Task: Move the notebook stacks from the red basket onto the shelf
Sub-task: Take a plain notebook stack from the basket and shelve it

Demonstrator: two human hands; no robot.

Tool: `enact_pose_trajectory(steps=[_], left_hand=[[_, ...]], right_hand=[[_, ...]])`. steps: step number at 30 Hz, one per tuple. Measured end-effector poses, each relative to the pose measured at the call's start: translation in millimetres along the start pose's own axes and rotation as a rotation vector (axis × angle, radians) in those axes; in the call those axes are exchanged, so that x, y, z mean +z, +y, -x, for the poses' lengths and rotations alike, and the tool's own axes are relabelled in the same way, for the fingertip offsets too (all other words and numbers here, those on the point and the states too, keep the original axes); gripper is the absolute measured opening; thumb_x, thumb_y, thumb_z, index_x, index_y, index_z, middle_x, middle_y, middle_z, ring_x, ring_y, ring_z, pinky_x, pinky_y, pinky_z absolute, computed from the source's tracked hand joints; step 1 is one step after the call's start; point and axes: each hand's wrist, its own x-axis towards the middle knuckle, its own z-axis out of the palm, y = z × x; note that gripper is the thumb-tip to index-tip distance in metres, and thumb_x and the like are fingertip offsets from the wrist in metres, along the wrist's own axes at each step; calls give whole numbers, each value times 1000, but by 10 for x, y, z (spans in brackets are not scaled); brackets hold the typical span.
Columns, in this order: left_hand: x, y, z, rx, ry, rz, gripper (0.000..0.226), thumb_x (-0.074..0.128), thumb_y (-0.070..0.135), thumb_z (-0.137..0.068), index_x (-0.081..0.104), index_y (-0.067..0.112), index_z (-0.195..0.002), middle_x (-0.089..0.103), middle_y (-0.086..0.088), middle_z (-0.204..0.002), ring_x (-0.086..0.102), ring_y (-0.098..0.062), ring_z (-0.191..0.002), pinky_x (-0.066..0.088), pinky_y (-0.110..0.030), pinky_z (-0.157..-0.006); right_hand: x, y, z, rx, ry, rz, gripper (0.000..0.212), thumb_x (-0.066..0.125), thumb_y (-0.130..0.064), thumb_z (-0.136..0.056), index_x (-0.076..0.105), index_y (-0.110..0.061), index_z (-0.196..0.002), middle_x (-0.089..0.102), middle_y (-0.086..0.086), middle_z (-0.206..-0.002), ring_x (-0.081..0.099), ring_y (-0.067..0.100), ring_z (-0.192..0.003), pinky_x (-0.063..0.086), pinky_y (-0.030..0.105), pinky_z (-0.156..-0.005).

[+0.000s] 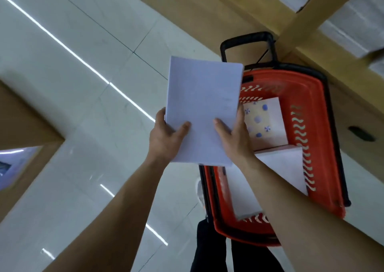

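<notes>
A pale lilac notebook stack (202,107) is held up in the middle of the view, above the left side of the red basket (311,109). My left hand (166,138) grips its lower left corner, thumb on top. My right hand (234,140) grips its lower right edge. Inside the basket lie a notebook with blue dots and flowers (262,122) and a white notebook stack (286,167), partly hidden by my right forearm. The wooden shelf (305,14) runs along the upper right, with white stacks (351,26) on it.
The basket stands on a glossy pale tiled floor (83,84) and has a black pull handle (249,41) at its far end. Another wooden unit (25,122) sits at the left edge. My dark trouser legs (212,249) show at the bottom.
</notes>
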Motion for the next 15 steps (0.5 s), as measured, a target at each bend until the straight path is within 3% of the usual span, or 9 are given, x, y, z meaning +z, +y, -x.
enact_pose_trajectory(steps=[3, 5, 7, 11, 13, 15], left_hand=[[35, -25, -8, 38, -2, 14, 88, 72, 39, -89, 18, 37, -157, 52, 25, -128, 56, -2, -103, 43, -17, -83], [57, -34, -7, 55, -7, 22, 84, 71, 40, -88, 20, 44, -154, 50, 41, -119, 57, 12, -95, 42, -8, -79], [83, -37, -22, 62, -21, 30, 83, 66, 44, -83, 22, 46, -152, 51, 42, -116, 57, 13, -96, 40, -4, -75], [117, -109, -102, 49, -80, 39, 84, 64, 46, -80, 20, 44, -152, 55, 30, -122, 60, -8, -103, 42, -13, -78], [116, -122, -116, -17, -66, 91, 81, 69, 50, -82, 24, 47, -150, 56, 35, -116, 61, 0, -102, 43, -15, -78], [122, -89, -93, -53, -21, 106, 74, 73, 51, -86, 32, 45, -148, 56, 37, -110, 58, 10, -97, 43, -12, -75]], right_hand=[[38, -53, -7, 13, 58, -106, 82, 67, -51, -77, 32, -32, -149, 66, -8, -125, 67, 12, -109, 54, 39, -95], [59, -96, 12, 16, 114, -157, 65, 73, -38, -82, 46, -25, -139, 69, -14, -114, 67, -4, -98, 54, 26, -88], [45, -87, 41, 9, 138, -167, 48, 74, -29, -90, 56, -21, -133, 67, -20, -108, 63, -17, -90, 50, 10, -81], [-4, -72, 16, 8, 85, -145, 42, 63, -38, -98, 53, -27, -138, 66, -19, -113, 65, 2, -103, 48, 11, -80], [2, -98, -21, -9, 56, -90, 49, 61, -41, -99, 46, -28, -144, 64, -16, -115, 62, 6, -100, 45, 9, -78], [16, -123, -29, -32, 63, -54, 55, 62, -44, -97, 42, -28, -147, 64, -11, -122, 62, 10, -105, 48, 23, -89]])
